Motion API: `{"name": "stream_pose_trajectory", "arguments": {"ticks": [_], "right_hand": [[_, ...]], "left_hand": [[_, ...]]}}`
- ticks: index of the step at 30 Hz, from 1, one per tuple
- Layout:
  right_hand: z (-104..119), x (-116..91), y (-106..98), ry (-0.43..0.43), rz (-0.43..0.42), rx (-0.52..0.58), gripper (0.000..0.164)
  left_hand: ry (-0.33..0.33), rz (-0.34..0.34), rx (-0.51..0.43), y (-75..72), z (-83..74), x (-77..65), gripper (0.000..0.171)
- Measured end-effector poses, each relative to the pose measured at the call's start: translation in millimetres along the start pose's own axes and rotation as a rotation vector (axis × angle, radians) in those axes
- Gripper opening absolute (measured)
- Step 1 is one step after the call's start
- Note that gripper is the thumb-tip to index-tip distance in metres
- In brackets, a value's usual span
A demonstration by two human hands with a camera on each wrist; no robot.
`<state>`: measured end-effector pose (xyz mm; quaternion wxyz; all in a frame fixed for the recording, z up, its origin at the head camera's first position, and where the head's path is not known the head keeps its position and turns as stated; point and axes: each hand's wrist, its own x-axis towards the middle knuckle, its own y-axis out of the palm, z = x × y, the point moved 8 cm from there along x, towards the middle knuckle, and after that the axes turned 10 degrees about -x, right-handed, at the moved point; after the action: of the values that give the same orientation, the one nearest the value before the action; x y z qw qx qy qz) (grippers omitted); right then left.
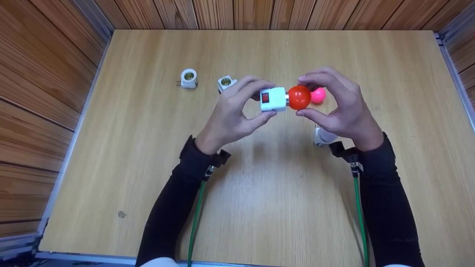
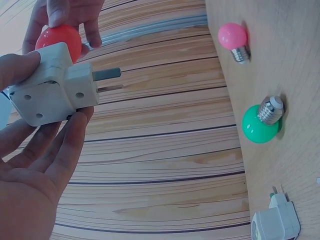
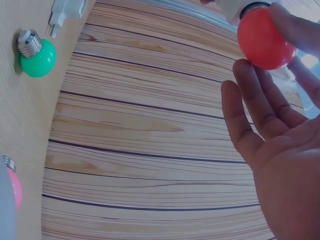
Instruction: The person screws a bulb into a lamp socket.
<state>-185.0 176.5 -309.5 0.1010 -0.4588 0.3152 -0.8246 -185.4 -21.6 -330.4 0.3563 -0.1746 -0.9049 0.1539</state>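
My left hand [image 1: 231, 113] grips a white plug-in lamp socket [image 1: 276, 99] with a red rocker switch, thumb below and fingers above. The two plug pins [image 2: 107, 75] stick out in the left wrist view. Between the thumb and fingers of my right hand [image 1: 345, 107] is a red light bulb [image 1: 299, 97], pinched by its globe. Its base points into the socket's mouth, with a narrow band of metal thread showing between them. Socket and bulb are held in line, above the wooden table.
Two white lamp sockets [image 1: 189, 78] stand farther back on the table [image 1: 148, 167], one partly behind my left hand. A pink bulb [image 1: 318, 95] and a green bulb [image 2: 260, 125] lie on the right side. Another white piece [image 1: 323, 137] is partly under my right hand. Wood-plank walls enclose the table.
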Motion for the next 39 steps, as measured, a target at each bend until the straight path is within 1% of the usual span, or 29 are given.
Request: {"name": "stream_pose_trajectory", "arguments": {"ticks": [3, 11, 24, 33, 39], "right_hand": [[-1.2, -0.6, 0.6, 0.01, 0.007, 0.0, 0.062], [-2.6, -1.4, 1.9, 0.021, 0.022, 0.008, 0.054], [-2.9, 0.8, 3.2, 0.004, 0.02, 0.012, 0.052], [-4.2, 0.1, 3.3, 0.033, 0.066, -0.015, 0.052], [-4.4, -0.4, 3.3, 0.047, 0.078, -0.022, 0.047]], "left_hand": [[0.0, -0.001, -0.003, 0.2, -0.1, 0.1, 0.045], [0.016, -0.005, -0.011, 1.2, -1.1, 0.3, 0.046], [-0.002, 0.005, -0.008, 0.9, -0.2, -0.1, 0.047], [-0.005, 0.006, 0.008, 1.0, -0.3, 0.0, 0.046], [0.008, 0.004, 0.008, 1.1, -1.1, 0.0, 0.045]]}}
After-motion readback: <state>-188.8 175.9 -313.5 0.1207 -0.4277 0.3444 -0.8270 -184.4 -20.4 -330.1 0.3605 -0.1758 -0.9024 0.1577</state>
